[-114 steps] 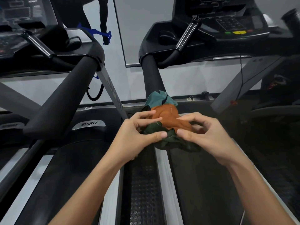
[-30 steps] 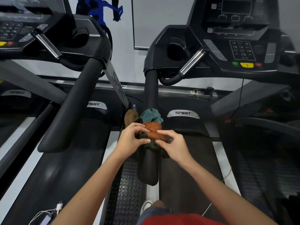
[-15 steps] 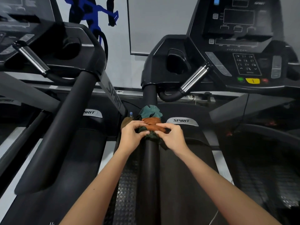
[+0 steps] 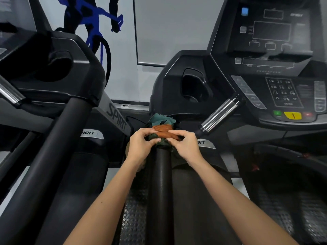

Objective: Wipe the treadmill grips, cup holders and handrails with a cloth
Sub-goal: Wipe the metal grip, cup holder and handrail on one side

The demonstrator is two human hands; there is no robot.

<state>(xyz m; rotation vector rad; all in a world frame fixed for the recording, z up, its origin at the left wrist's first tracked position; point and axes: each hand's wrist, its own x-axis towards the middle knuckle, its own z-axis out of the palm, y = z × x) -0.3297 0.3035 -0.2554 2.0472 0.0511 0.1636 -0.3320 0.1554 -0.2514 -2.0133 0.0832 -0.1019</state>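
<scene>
Near field: both forearms reach forward along the black handrail (image 4: 161, 183), which runs up the middle of the view to the console post.

Cloth (image 4: 161, 129) (orange, teal and dark green, bunched): it sits wrapped over the top of the handrail at its far end, just below the post.

Left grip (image 4: 141, 145): closed on the cloth, fingers and thumb curled round its left side. Right grip (image 4: 185, 145): likewise closed on the cloth from the right, fingertips pinching the orange fold. The two thumbs nearly meet over the rail.

Change: a few seconds ago the cloth is at the near end of the rail; one second ago it is partway up, with the rail's tip showing below the grips. It now lies close to the post, and a long bare stretch of rail is between it and the camera. Judgement: the pass along this handrail is nearly complete; only the junction at the post remains.

Beyond, right of the cloth: the chrome handle (image 4: 219, 114), apart from both grips. Above: the cup holder (image 4: 193, 87), holding nothing visible. Further right: the console (image 4: 281, 92). Judgement: the handle and cup holder are the likely next targets.

Far left: neighbouring treadmill rail (image 4: 53, 156). Back wall: blue decal (image 4: 95, 23).
</scene>
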